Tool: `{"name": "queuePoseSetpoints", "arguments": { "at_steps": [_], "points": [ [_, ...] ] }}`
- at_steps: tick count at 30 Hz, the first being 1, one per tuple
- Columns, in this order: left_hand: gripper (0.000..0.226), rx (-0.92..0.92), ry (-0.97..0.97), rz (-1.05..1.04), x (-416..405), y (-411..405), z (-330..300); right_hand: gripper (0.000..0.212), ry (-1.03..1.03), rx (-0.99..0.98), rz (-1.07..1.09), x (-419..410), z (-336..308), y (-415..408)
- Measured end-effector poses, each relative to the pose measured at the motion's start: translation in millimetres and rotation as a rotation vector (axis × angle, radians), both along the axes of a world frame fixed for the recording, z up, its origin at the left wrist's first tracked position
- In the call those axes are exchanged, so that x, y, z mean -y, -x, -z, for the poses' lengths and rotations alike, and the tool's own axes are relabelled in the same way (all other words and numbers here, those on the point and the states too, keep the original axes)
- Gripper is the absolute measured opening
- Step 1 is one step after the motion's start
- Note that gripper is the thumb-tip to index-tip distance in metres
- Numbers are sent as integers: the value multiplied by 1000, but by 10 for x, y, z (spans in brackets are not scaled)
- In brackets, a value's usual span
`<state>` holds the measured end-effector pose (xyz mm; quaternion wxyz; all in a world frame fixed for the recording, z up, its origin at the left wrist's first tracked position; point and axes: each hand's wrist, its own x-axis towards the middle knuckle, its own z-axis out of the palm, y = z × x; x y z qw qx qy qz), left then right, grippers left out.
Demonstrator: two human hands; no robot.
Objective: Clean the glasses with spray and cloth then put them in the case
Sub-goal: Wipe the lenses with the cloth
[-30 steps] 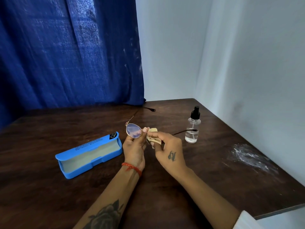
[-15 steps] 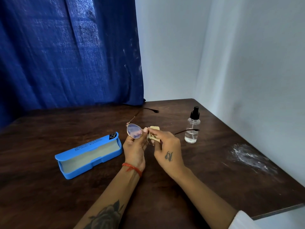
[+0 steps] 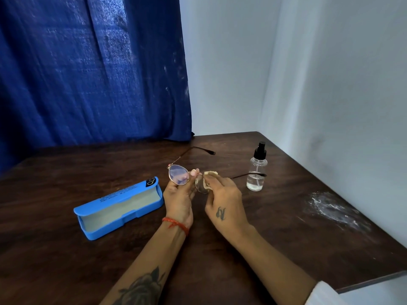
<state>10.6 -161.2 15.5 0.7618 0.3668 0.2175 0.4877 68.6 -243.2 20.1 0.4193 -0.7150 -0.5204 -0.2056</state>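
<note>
My left hand (image 3: 178, 200) grips the glasses (image 3: 179, 175) by the bridge, holding them above the worktop (image 3: 275, 249) with both temples open and pointing away from me. My right hand (image 3: 224, 203) pinches the cloth (image 3: 210, 173) around the right lens. The open blue case (image 3: 119, 208) lies just to the left of my left hand, its long axis running from near left to far right and its cavity facing me; I judge that hand the nearer one for stowing, once the temples are folded. The spray bottle (image 3: 257, 170) stands upright beyond my right hand, near the wall. Bare worktop lies between hands and case.
</note>
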Motion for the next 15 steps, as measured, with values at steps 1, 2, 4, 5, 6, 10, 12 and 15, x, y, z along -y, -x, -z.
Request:
{"name": "queuePoseSetpoints", "arguments": {
  "at_steps": [1, 2, 4, 5, 6, 10, 12, 15],
  "points": [
    [12, -5, -10, -1, 1, 3, 5, 51, 1, -11, -11, -11, 8, -5],
    [13, -7, -17, 0, 1, 7, 10, 51, -1, -39, -27, -24, 11, -9],
    [15, -8, -31, 10, 8, 19, 15, 47, -23, -120, -81, -46, 7, -18],
    [16, -8, -35, 16, 11, 24, 16, 45, -46, -159, -109, -50, 2, -25],
    [16, -6, -35, 20, 10, 27, 19, 43, -70, -193, -135, -46, -4, -31],
    [11, 13, 14, 9, -22, 39, 4, 35, -124, -248, -247, 8, -1, -30],
    [11, 20, 39, -4, -43, 45, -12, 30, -112, -240, -253, 21, 1, -52],
    [11, 31, 51, -23, -57, 52, -35, 28, -57, -89, -181, 48, 0, -88]
  ]
}}
